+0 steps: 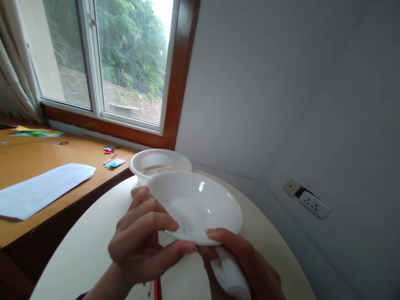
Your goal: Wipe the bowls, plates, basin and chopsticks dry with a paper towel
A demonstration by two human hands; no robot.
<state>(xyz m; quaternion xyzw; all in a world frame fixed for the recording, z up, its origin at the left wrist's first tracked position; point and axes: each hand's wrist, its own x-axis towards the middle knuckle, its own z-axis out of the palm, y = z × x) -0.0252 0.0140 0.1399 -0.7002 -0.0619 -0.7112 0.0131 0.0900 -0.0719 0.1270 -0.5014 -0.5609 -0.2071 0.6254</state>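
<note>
A shiny white shallow bowl [190, 200] is tilted toward me above the round table. My left hand [143, 237] pinches its near rim, with a fingertip inside and the thumb along the outer edge. A small thin dark mark shows in the bowl close to that fingertip. On the near right rim my right hand [246, 258] grips the bowl, its thumb over the edge. Beneath that hand a smooth, rounded white piece [229, 271] sticks out below the bowl; I cannot tell whether it is part of the bowl.
Behind the bowl stands a white basin [134, 164] with something pale and bluish inside. The round white table [84, 246] has a red-edged item [158, 287] near me. On the wooden desk [78, 152] lie a white sheet [46, 187], a small blue packet [115, 163] and scraps. A wall socket [314, 204] is at right.
</note>
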